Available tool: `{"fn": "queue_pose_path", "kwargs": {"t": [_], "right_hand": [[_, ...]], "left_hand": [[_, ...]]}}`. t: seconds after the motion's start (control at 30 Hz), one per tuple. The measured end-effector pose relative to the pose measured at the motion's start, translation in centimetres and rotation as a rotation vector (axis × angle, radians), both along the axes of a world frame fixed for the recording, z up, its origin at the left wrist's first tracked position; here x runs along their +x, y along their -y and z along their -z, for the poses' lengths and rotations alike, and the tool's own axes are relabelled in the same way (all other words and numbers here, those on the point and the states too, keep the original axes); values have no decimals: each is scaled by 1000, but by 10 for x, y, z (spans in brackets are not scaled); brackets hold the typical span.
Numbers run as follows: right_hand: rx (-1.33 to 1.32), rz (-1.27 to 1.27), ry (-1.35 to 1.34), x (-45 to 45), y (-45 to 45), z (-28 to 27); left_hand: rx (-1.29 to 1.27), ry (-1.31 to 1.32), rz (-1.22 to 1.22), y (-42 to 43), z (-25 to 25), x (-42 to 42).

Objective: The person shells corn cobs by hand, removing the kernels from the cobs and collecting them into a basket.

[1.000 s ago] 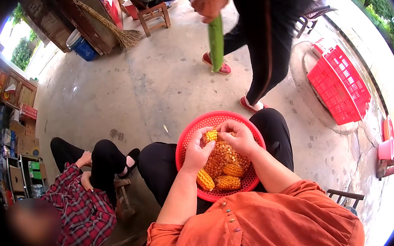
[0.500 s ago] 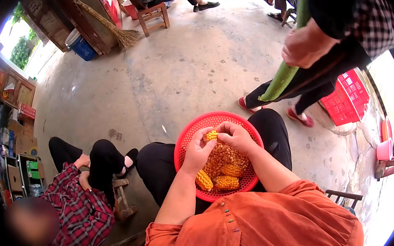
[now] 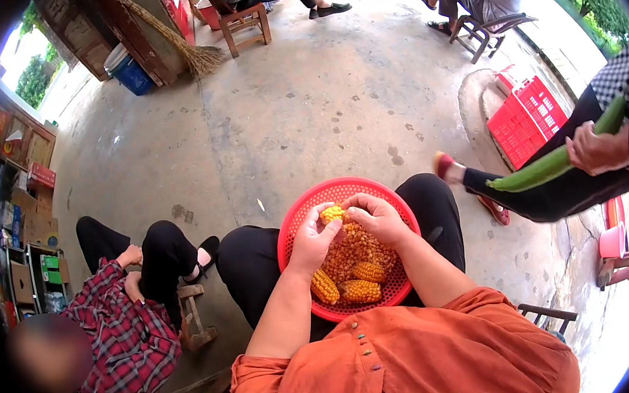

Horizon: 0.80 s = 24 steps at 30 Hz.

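A red perforated plastic basket (image 3: 302,206) rests on my lap. Loose corn kernels (image 3: 346,257) fill its middle, and a few pieces of corn cob lie on the near side, one corn cob (image 3: 325,288) at the left and another piece (image 3: 360,292) beside it. Over the far half of the basket, my left hand (image 3: 316,234) is closed around a short yellow ear of corn (image 3: 332,214). My right hand (image 3: 373,220) has its thumb and fingers pressed at the right end of that same ear. The fingers partly cover it.
At the left a person in a plaid shirt (image 3: 127,325) sits on a low stool. On the right a walking person's hand (image 3: 600,147) carries a long green gourd (image 3: 533,174). Behind stand red crates (image 3: 529,121), a broom (image 3: 173,38), a blue bucket (image 3: 128,72) and other seated people.
The person with the gourd has walked from upper right to the right edge, uncovering the crates and a seated person. My hands stay almost in place on the corn.
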State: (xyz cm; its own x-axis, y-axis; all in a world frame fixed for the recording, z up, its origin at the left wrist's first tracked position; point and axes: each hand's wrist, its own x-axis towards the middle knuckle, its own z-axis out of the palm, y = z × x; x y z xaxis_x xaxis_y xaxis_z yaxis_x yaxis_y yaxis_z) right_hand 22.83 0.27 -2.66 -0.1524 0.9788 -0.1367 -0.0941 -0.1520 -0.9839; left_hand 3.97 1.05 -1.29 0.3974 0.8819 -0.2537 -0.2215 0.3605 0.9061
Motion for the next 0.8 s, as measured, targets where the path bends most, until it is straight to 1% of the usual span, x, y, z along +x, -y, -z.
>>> {"fn": "queue_pose_path", "kwargs": {"t": [0.03,0.07,0.13,0.23,0.37,0.43,0.47,0.57,0.67,0.73,0.77,0.8], "right_hand": [[16,-2,56,0,0,-3],[16,-2,56,-1,0,-7],[-48,12,-64,-4,1,-13],[-56,-16,-42,-2,0,-8],[-54,-15,-71,-1,1,-6],[-17,-17,24,0,1,-7],[-17,-16,24,0,2,-6],[-50,-5,-34,-2,2,-10],[-34,-2,-103,-6,4,-16],[105,8,-22,-8,5,-11],[105,7,-21,-8,5,-10],[143,-13,79,-6,5,-10]], "left_hand": [[-1,0,-13,0,0,0],[-1,0,-13,0,1,0],[31,15,-21,0,3,0],[107,0,22,1,2,0],[95,9,38,1,4,0],[117,-3,37,2,5,1],[117,-3,39,2,4,1],[125,-20,26,1,2,2],[49,4,7,0,2,0],[98,8,-5,0,5,0],[98,9,-6,0,5,0],[56,-21,-7,0,3,-1]]}}
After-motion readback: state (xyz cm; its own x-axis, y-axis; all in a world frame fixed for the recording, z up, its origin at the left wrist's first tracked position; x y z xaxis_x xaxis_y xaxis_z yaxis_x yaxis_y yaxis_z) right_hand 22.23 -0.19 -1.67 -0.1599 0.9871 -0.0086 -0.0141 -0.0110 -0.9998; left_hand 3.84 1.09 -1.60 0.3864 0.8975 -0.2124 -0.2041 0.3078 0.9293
